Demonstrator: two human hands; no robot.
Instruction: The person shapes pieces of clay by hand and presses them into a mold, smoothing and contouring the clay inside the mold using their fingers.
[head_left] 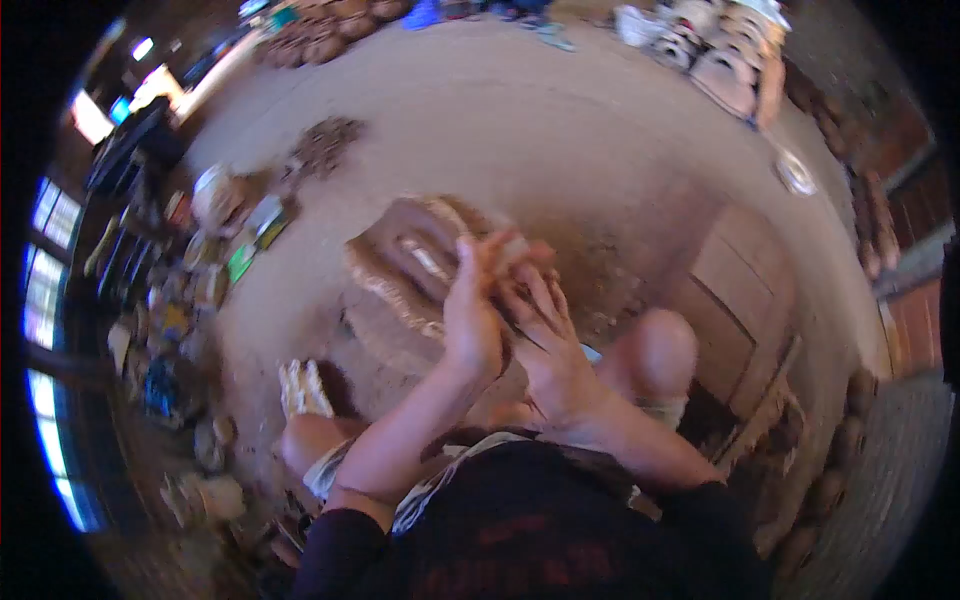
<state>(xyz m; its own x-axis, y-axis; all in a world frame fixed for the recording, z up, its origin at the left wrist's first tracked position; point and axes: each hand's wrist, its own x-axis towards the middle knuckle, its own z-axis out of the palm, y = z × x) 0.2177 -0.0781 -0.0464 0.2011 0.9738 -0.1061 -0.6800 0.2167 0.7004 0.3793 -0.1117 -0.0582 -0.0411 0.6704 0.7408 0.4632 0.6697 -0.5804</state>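
Observation:
My left hand (474,318) and my right hand (552,350) meet in front of my lap, palms facing and fingers closed against each other. The fingers are smeared by motion. A small greyish patch shows near the fingertips, but what lies between the palms is hidden. Just beyond my left hand is a brown, clay-like block (385,240) with a rough, pale, ragged edge. In its top is an elongated hollow with a light, shiny strip (425,258). My left wrist overlaps the block's near right edge in this view.
My bent knees flank the work spot. A flat board (735,270) lies on the right, and crumbled brown lumps (325,148) lie on the floor ahead. Assorted bags and containers (215,200) line the left side. Rounded brown pieces (320,35) and pale stacked forms (725,75) stand far back.

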